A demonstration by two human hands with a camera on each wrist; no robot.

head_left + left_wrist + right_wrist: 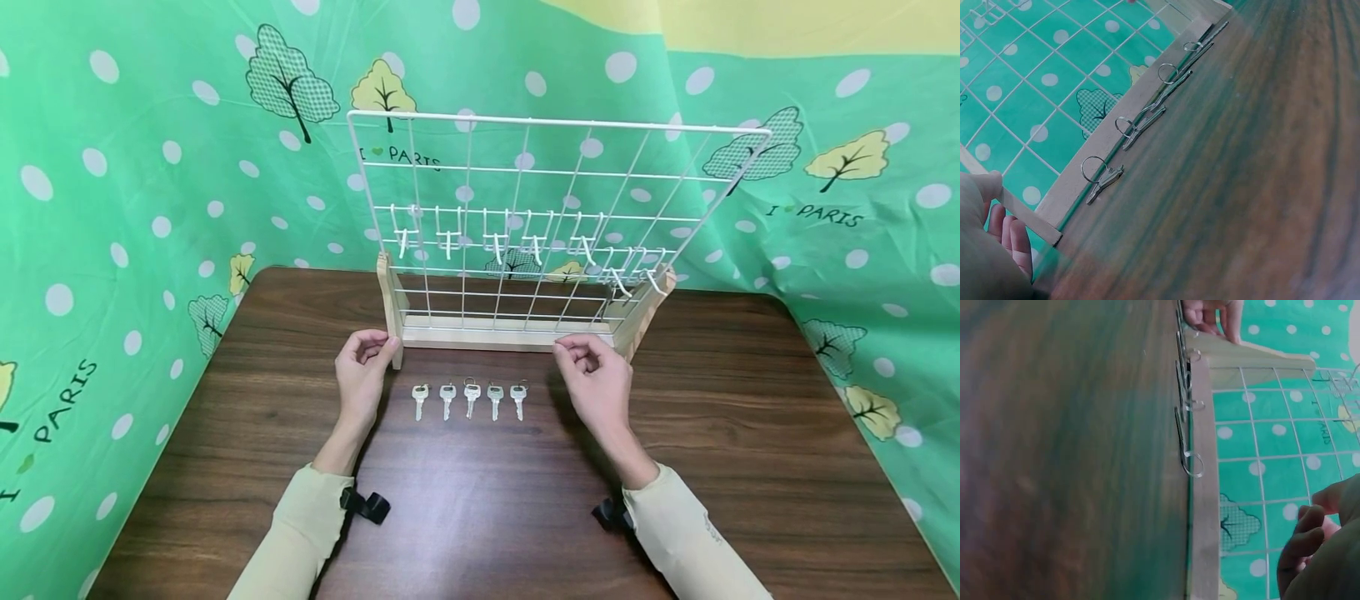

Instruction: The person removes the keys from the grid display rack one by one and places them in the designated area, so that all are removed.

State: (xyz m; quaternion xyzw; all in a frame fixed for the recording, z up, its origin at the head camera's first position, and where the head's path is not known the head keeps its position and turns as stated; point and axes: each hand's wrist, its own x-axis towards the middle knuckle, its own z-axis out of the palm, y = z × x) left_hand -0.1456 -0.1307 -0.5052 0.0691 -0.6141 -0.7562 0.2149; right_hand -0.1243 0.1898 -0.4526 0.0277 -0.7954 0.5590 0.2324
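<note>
Five silvery keys [471, 400] are lying in a row between the left hand [362, 375] and right hand [600, 383]; a white grid rack [516, 214] is standing beyond.

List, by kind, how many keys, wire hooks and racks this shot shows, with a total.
Keys: 5
White wire hooks: 7
Rack: 1
Total: 13

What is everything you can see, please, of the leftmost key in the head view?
The leftmost key looks like silvery metal, with a broad, slotted head, a slim blade and a thin ring. It lies on the brown table, left of the other four keys, blade toward the viewer. The left grip is nearby, not touching it.
</note>
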